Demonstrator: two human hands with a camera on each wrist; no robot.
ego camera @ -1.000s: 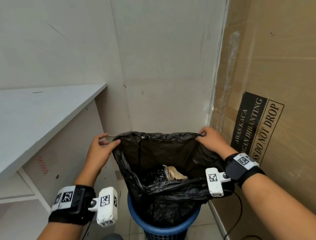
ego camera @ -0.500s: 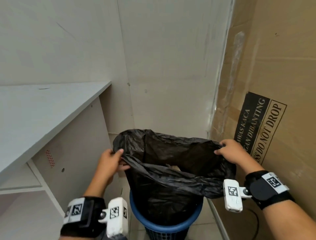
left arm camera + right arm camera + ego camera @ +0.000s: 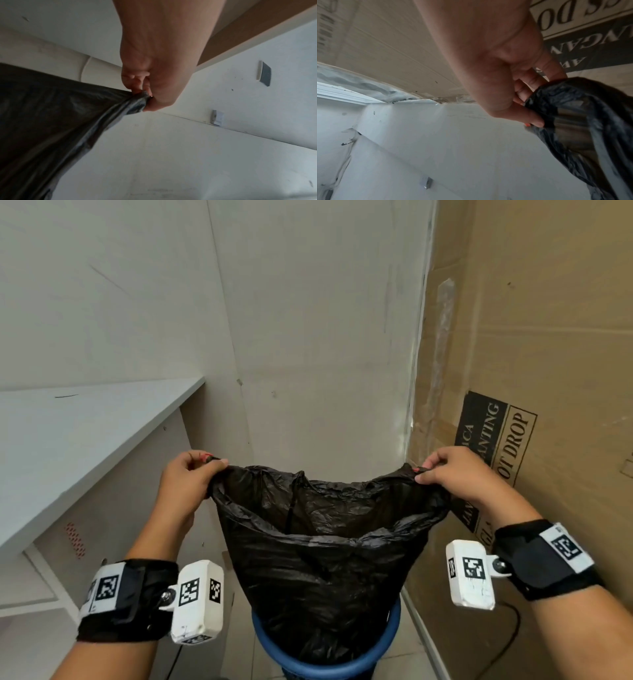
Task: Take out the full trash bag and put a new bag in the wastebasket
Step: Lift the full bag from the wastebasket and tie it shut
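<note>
Both hands clench the crinkled black plastic trash bag (image 3: 322, 542): left hand (image 3: 186, 481) and right hand (image 3: 455, 474) at opposite rim corners, its bottom inside the round blue plastic wastebasket (image 3: 387, 642). Left wrist view: fingers (image 3: 137, 83) bunch plastic. Right wrist view: thumb and fingers (image 3: 527, 86) pinch the rim.

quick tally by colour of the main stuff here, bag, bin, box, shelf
black: 1, the trash bag, pinched at its rim by the left hand and the right hand
blue: 1, the wastebasket
brown: 1, the cardboard box
white: 1, the shelf
total: 4
</note>
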